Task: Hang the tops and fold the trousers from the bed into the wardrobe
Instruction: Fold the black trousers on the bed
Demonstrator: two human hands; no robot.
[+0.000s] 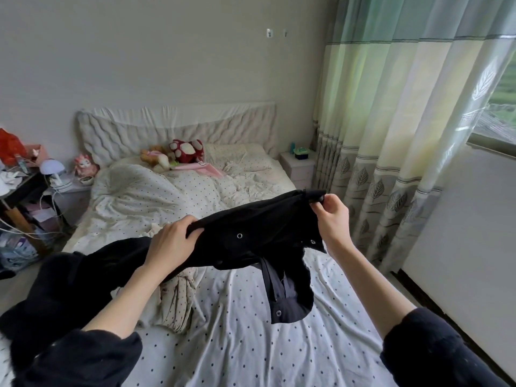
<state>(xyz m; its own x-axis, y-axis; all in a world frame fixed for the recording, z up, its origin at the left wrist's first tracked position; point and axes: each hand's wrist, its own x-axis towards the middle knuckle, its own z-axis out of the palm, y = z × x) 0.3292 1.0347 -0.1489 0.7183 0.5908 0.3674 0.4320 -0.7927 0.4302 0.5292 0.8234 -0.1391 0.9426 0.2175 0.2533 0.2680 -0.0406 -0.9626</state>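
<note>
Black fabric fills the near part of the view: 2 dark sleeves at the bottom corners, and between them a black garment (pixel 251 236) held up in the air above the bed (pixel 251 344). The garment has metal snap buttons, so it looks like a top, but I cannot tell its exact kind. The left hand (pixel 171 241) grips one end of it, the fingers (pixel 192 236) curled over a bunch of the cloth. From this hand a long part of the garment hangs down to the left and lies over the left forearm. The right hand (pixel 332 216) holds the other end higher, its fingers pinched together on a small edge of the cloth. A flap with snap buttons hangs loose under the middle of the garment, not touching the sheet.

Under the hands the bed has a white sheet with small dark dots. A crumpled dotted quilt (pixel 145 202) lies further on, mostly on the left side. Near the padded headboard (pixel 178 127) there are a dotted pillow (pixel 237 157) and some soft toys (pixel 178 155), 1 of them red and white. A small white nightstand (pixel 298 169) stands to the right of the bed, with a green box on it. On the left a cluttered table (pixel 22 182) carries a small lamp (pixel 51 167). Long curtains (pixel 405 121) with a leaf pattern hang on the right, beside the window.
</note>
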